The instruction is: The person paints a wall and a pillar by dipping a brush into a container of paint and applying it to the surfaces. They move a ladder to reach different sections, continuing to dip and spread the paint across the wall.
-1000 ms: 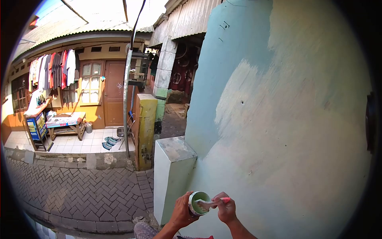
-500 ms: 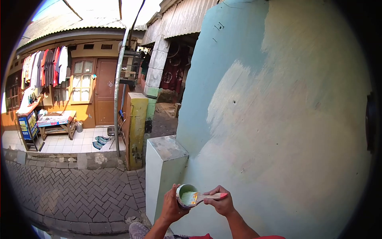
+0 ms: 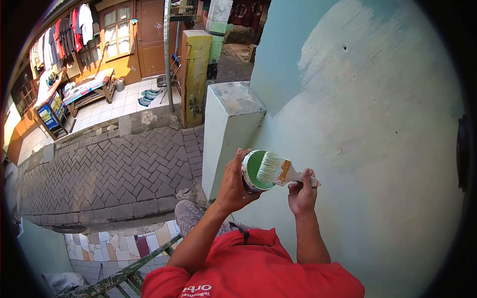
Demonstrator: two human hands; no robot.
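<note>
Blue-green wall (image 3: 377, 174): flat, streaked with chalky pale strokes, pitted by small holes; it fills my view's right side.
Grey paving (image 3: 144, 169): oblong blocks in a herringbone weave, off to the left.
Red shirt (image 3: 258, 268): soft creased cloth with white lettering, below the hands.
Pale pillar (image 3: 218, 144): squared, painted, scuffed on top, joined to the wall.
Left hand (image 3: 233, 186): fingers wrapped around the tub (image 3: 253, 164).
Right hand (image 3: 302, 196): thumb and fingers narrowed on the brush (image 3: 284, 172) handle.
Tub: round, smooth green inside, mouth towards me.
Brush: flat, paint-clotted bristles overlapping the tub's mouth; I cannot tell if they touch its rim.
</note>
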